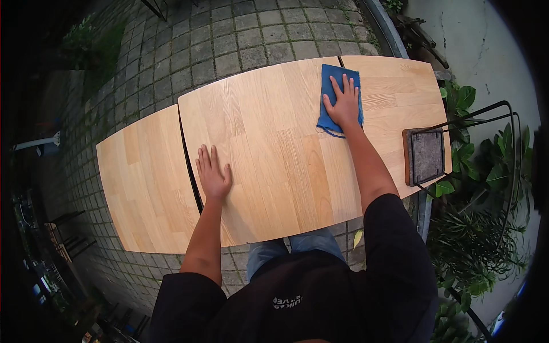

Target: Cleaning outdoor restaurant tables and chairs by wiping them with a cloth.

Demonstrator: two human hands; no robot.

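Note:
My right hand [343, 103] lies palm down on a blue cloth [328, 85], fingers spread and not curled around it. The cloth is spread on the far right part of the middle wooden tabletop [266, 171] and reaches the seam beside the right tabletop [399, 94]. Loose threads hang from its near edge. My left hand [213, 176] rests flat and bare on the middle tabletop, close to the dark gap that parts it from the left tabletop [146, 180]. Nothing is in that hand.
An upturned stool seat [426, 156] with black metal legs [510, 111] sits at the right tabletop's near right edge. Green plants [476, 231] and a pale wall [484, 51] stand beyond it. Mossy paving blocks [240, 47] surround the tables.

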